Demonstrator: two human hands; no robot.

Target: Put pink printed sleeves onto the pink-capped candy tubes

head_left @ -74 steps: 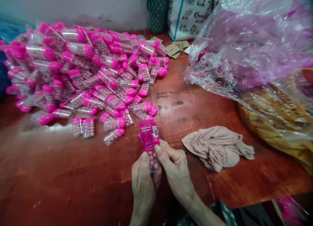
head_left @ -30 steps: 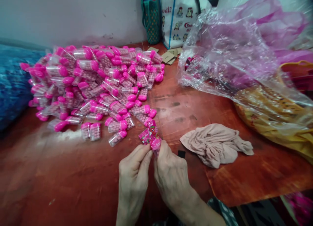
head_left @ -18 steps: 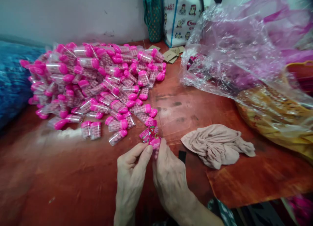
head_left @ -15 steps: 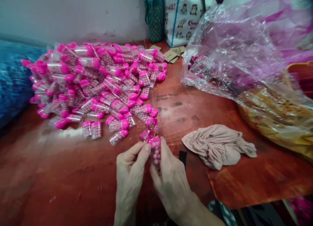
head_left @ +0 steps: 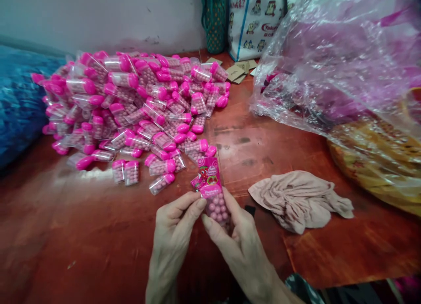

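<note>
A small clear candy container (head_left: 217,207) full of pink balls is between my hands at the middle front. Its upper end carries a pink printed label (head_left: 209,171) with a red strawberry figure. The thumb and finger of my left hand (head_left: 179,225) pinch the left edge where label and container meet. My right hand (head_left: 238,234) grips the container from the right and below, thumb across its front. The lower end is partly hidden by the fingers. Beyond it lies a big heap of similar pink-capped candy containers (head_left: 154,107), with several loose ones along its near edge.
A crumpled beige cloth (head_left: 301,201) lies right of my hands. Clear plastic wrapping (head_left: 312,76) and a yellow bag (head_left: 368,159) fill the right side. Cardboard pieces (head_left: 241,70), a white printed bag (head_left: 255,28) and a green bag (head_left: 214,23) stand behind. Blue plastic (head_left: 19,107) borders the left.
The candy container has turned so the label and pink balls face me more fully. My right thumb has come onto its front. The whole view has shifted slightly.
</note>
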